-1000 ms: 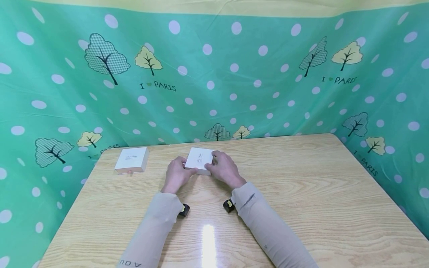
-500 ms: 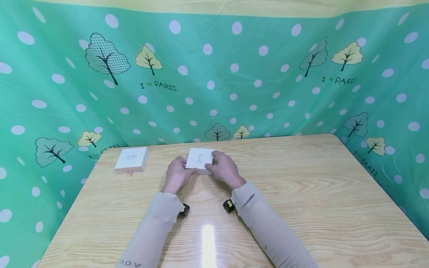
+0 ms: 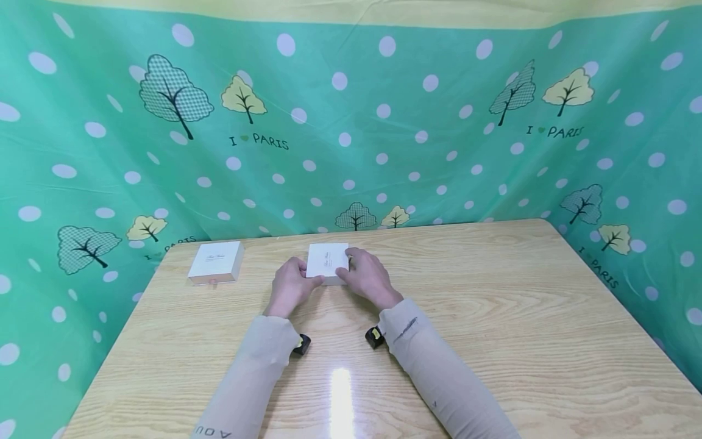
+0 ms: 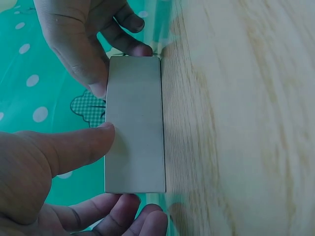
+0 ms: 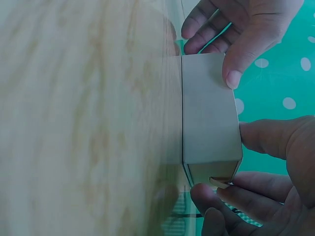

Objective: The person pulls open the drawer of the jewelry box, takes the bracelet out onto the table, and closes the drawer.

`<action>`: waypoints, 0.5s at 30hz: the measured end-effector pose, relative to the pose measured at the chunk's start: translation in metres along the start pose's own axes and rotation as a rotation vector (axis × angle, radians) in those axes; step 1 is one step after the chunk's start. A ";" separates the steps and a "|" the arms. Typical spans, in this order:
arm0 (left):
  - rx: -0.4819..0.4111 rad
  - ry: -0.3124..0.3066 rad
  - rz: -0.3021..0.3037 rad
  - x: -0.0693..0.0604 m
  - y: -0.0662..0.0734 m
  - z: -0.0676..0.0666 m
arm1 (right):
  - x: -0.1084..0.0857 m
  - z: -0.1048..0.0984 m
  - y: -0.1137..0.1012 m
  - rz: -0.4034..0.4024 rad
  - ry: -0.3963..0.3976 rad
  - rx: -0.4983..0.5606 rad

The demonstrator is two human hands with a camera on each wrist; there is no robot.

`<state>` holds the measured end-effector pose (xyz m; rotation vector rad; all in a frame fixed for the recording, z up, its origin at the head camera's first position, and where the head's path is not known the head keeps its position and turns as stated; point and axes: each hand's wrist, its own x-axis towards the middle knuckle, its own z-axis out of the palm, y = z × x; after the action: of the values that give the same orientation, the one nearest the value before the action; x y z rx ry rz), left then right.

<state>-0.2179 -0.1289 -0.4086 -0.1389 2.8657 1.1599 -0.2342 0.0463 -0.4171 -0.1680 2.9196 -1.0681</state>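
Observation:
A white square box [image 3: 325, 261] with small script lettering on its lid sits on the wooden table, its front side facing me. My left hand [image 3: 289, 285] grips its left end, thumb against the front side and fingers at the end. At the opposite end my right hand [image 3: 368, 278] holds the box, thumb near the front top edge. In the right wrist view a small ribbon tab [image 5: 219, 183] sticks out of the box's right end, touching or very close to the fingers. The box's far side is hidden.
Another white box [image 3: 216, 261] of the same look lies at the table's back left, a pinkish ribbon tab [image 3: 213, 282] on its front. Behind the wooden table [image 3: 493, 317] hangs a green dotted curtain [image 3: 384, 152] with printed trees.
The box between my hands has turned slightly counterclockwise, so its edges now stand squarer to me. My hands have kept nearly the same place; the other box has not moved.

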 end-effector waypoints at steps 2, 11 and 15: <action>-0.001 -0.004 -0.008 0.000 0.001 0.000 | 0.000 0.000 0.000 0.000 -0.003 0.000; 0.008 -0.015 -0.024 -0.001 0.003 0.000 | 0.001 0.000 0.000 -0.005 -0.017 0.004; 0.013 -0.011 -0.020 -0.001 0.003 -0.001 | 0.001 0.000 0.000 -0.002 -0.023 0.008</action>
<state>-0.2169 -0.1271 -0.4062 -0.1592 2.8548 1.1354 -0.2352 0.0464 -0.4172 -0.1826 2.8951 -1.0704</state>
